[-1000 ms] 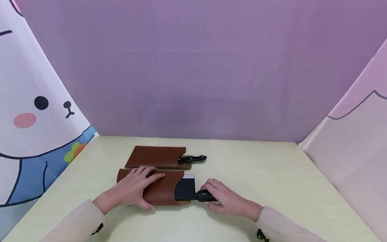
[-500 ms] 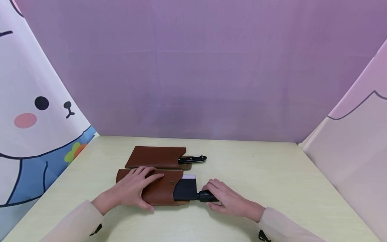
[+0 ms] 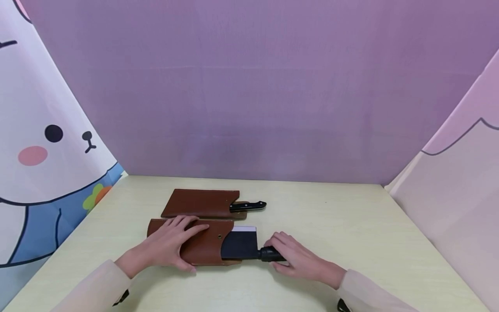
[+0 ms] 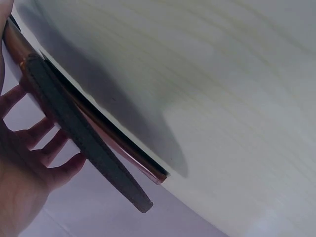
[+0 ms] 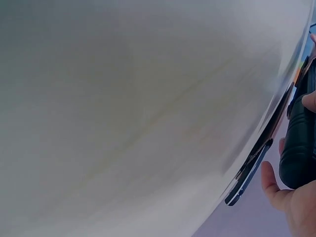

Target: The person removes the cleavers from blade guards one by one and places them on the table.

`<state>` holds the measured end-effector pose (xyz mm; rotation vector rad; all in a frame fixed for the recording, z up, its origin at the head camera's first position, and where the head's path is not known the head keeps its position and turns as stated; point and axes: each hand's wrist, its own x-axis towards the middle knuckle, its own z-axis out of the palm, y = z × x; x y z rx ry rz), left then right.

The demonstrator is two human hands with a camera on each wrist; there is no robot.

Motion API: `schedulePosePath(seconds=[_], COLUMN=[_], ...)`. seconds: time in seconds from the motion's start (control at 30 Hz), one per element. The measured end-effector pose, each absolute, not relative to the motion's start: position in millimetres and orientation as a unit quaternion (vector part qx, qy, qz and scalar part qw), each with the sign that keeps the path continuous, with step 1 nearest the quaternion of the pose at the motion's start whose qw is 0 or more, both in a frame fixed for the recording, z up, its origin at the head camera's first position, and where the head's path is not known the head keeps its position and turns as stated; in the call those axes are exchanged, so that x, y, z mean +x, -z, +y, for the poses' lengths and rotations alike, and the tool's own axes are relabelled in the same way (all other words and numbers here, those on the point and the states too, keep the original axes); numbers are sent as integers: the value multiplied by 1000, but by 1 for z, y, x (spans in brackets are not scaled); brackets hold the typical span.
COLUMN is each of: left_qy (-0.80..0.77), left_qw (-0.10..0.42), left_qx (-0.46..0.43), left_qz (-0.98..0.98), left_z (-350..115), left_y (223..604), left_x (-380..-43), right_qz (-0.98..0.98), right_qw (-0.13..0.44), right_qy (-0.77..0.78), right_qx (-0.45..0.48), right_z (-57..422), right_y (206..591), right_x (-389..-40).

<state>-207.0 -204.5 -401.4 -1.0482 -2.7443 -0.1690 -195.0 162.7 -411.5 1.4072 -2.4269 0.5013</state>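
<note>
My left hand (image 3: 167, 243) holds down a brown leather knife sheath (image 3: 206, 252), its fingers spread across the top and its thumb at the near edge. From the sheath's right end a cleaver (image 3: 241, 248) sticks partway out, showing a dark blade with a pale strip along its far edge. The rest of the blade is hidden inside. My right hand (image 3: 298, 260) grips the cleaver's black handle, whose rounded butt (image 5: 295, 170) shows in the right wrist view. In the left wrist view, the fingers (image 4: 57, 143) reach against the sheath.
Just behind, a second brown sheath (image 3: 199, 203) lies parallel, with a small knife's black riveted handle (image 3: 249, 206) sticking out to the right. The pale wooden table (image 3: 343, 216) ends at a purple backdrop (image 3: 249, 108). Printed cloth panels (image 3: 43, 108) flank both sides.
The right hand has drawn the cleaver a little to the right, so more blade shows. The left hand and its sheath have slid slightly left. The rear sheath and knife stay put.
</note>
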Motion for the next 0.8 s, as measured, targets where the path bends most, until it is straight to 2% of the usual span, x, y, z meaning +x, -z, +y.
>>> schedulePosePath(seconds=[0.8], left_qy=[60], left_qw=[89], left_qx=[-345], left_qz=[-932], left_z=[-215], left_y=[405], left_x=[-208], right_qz=[-845], right_qw=[149], right_qy=[-180], right_qx=[481], right_z=[179], right_y=[417], right_x=[-193])
